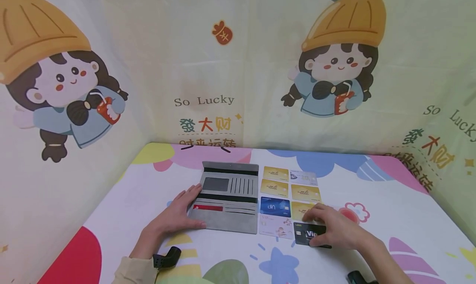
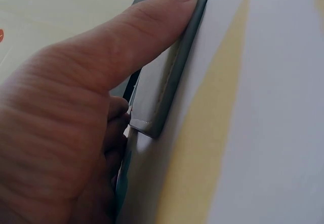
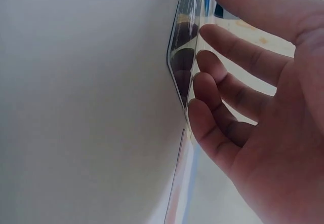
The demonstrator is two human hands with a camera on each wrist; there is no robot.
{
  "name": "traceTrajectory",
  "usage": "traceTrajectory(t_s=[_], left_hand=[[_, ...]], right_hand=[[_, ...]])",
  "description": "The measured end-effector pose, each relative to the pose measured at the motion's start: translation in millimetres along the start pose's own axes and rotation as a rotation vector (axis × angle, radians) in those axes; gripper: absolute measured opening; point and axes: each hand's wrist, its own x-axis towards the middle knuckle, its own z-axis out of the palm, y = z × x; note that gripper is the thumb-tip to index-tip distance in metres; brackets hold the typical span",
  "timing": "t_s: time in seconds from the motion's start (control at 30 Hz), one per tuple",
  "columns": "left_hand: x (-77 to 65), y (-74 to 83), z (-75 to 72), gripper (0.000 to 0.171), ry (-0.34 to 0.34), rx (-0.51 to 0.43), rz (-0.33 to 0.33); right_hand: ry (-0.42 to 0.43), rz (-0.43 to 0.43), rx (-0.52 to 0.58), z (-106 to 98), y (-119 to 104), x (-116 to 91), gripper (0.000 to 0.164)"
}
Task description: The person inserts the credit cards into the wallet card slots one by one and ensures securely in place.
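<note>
A grey wallet (image 1: 230,222) lies unfolded, with slots, a dark window and a red strip inside. My left hand (image 1: 182,211) rests at its left side, fingers extended along that edge. In the left wrist view its thumb (image 2: 152,26) lies across the wallet's edge (image 2: 167,87). My right hand (image 1: 334,228) bends over a black VIP card (image 1: 303,236), thumb on its lower part and fingertips at its upper edge, overlapping a gold card (image 1: 297,209). The right wrist view has the curled fingers (image 3: 210,117) right along the black card (image 3: 182,57), seen nearly edge-on.
Beside the wallet, cards lie in two columns: gold cards (image 1: 275,187), a silver card (image 1: 303,177), a blue VIP card (image 1: 275,207) and a pink card (image 1: 276,227). The patterned tabletop (image 1: 208,259) meets a printed backdrop (image 1: 267,122) behind and at both sides.
</note>
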Motion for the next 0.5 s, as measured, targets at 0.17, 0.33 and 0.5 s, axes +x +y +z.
traceTrajectory(t_s=[0.17,0.33,0.5], left_hand=[[0.0,0.1,-0.2,0.115,0.005,0.014,0.013],[0.2,0.0,-0.1,0.115,0.006,0.017,0.014],[0.0,-0.7,0.2,0.115,0.005,0.014,0.013]], right_hand=[[0.0,-0.011,-0.027,0.9,-1.3,-0.2,0.05],[0.008,-0.013,-0.046,2.0,-2.0,0.6,0.048],[0.016,0.01,-0.043,4.0,-3.5,0.7,0.047]])
